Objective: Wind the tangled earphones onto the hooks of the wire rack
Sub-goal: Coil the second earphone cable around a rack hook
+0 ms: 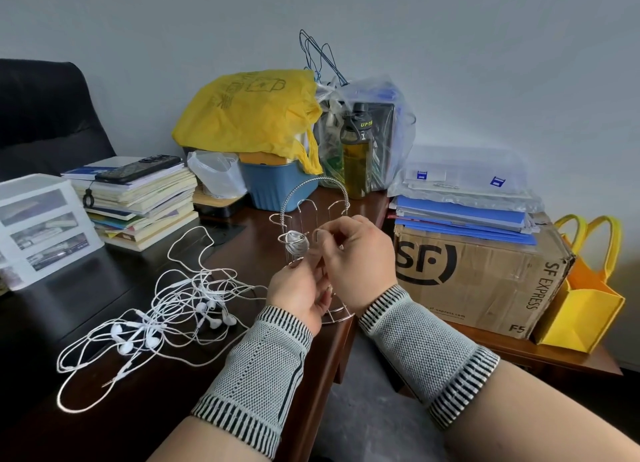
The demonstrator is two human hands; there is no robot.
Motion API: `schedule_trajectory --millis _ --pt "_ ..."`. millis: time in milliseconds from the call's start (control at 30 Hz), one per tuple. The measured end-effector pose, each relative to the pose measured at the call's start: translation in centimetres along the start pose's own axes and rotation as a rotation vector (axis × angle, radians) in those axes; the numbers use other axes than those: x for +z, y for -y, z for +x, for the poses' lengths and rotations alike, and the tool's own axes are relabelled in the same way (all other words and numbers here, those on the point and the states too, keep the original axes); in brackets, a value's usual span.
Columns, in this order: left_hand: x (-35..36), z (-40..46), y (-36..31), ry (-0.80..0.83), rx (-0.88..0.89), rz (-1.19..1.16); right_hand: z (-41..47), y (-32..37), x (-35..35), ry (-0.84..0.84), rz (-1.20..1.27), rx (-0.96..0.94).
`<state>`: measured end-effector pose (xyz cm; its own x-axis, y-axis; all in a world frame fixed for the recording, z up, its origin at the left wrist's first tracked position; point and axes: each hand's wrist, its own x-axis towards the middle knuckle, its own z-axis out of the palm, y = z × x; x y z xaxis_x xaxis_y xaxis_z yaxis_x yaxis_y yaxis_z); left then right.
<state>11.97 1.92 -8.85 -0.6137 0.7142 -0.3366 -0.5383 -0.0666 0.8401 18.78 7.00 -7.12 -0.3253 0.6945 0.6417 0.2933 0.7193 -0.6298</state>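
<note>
Nearest, two forearms in grey knit wrist sleeves with black-striped cuffs reach in over the near edge of the dark bench (104,288). The left hand (298,297) is raised at the foot of the wire rack (313,219), fingers curled upward toward a thin strand at the rack's lower part; whether its grip really pinches that strand cannot be told. The right hand (353,253) sits just beside and a little above it, fingers bent in a closed grip, pinching what looks like fine white cord against the rack's upright wires.

To the left of the hands, on the bench's near-middle area, lies the tangled earphones (162,309): a loose heap of white cables with several earbuds in the knot and long loops running out toward the near left edge. The rack stands at the bench's right edge, its round wire base partly behind the wrists, an arched coiled handle on top. One left-side hook carries a wound bundle of white cord (297,244).

Farther back along the left side is a white drawer unit (41,219), then a stack of books (138,202) with a dark phone (138,169) on top. Behind the rack stand a blue tub (273,188), a yellow bag (252,115) and an olive bottle (356,150). To the right, on a lower brown table, a cardboard box (478,274) carries blue folders (460,215); a yellow tote (585,295) stands beside it.
</note>
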Motion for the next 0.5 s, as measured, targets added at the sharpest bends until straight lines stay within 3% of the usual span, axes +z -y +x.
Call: schedule_trajectory --millis 100,267,500 --pt "0.1 -0.1 0.0 -0.006 -0.012 -0.008 0.4 0.2 -0.3 0.040 0.034 0.004" --pt "0.1 0.1 0.0 -0.018 -0.009 -0.006 -2.2 -1.4 -1.0 0.078 0.037 -0.162" --pt "-0.4 0.1 -0.2 0.055 -0.067 0.036 -3.1 -4.4 -1.5 0.051 0.071 -0.028"
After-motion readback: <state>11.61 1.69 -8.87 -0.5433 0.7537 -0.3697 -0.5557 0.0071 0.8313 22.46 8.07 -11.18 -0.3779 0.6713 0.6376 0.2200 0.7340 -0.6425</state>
